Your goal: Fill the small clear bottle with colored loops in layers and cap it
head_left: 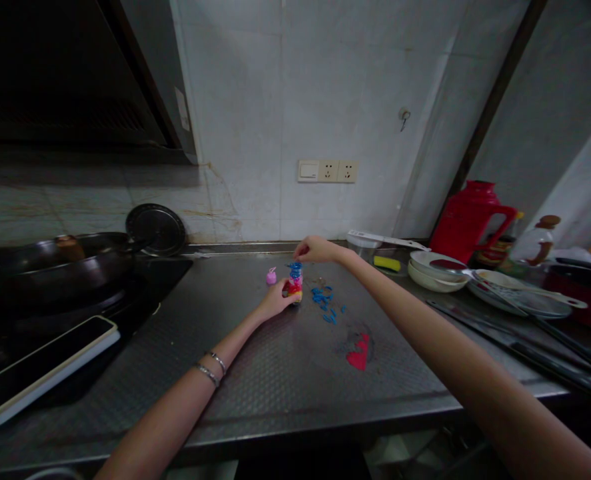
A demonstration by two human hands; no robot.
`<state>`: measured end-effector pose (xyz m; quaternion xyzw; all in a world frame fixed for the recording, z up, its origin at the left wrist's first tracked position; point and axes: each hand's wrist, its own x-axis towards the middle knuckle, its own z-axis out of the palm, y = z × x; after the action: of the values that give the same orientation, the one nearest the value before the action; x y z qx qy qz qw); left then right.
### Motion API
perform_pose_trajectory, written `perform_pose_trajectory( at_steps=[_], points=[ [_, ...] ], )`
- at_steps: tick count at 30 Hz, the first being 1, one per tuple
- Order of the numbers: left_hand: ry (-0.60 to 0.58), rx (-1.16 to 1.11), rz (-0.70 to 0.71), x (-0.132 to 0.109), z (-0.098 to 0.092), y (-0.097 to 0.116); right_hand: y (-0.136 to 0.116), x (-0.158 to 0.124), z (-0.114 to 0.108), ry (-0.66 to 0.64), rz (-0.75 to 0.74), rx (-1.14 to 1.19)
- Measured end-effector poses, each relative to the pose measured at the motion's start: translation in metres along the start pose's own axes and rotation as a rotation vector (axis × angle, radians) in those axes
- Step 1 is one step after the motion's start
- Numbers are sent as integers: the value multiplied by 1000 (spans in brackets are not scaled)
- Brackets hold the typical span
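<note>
My left hand [276,300] is wrapped around a small clear bottle [295,281] that stands upright on the metal counter. Inside it, blue shows above pink, red and yellow. Just over the bottle's mouth, my right hand [316,249] has its fingers pinched together; whatever they hold is too small to make out. A pink cap-like piece [272,275] with a loop lies to the left of the bottle. To the right are scattered several small blue pieces [323,298]. Nearer to me rests a flat heap of red pieces [358,355].
A wok [75,267] sits on the stove at left, with a white-edged slab [50,373] before it. At right stand stacked bowls [438,280], a yellow sponge [386,264], a red thermos jug [465,223] and long dark utensils [500,340].
</note>
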<state>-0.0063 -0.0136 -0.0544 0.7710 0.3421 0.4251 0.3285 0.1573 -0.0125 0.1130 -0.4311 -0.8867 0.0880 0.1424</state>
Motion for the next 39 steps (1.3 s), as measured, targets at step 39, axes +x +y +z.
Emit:
perform_pose_trajectory(
  at_steps=[39],
  points=[
    [-4, 22, 14, 0, -1, 4, -11, 5, 36, -259, 250, 59]
  ],
)
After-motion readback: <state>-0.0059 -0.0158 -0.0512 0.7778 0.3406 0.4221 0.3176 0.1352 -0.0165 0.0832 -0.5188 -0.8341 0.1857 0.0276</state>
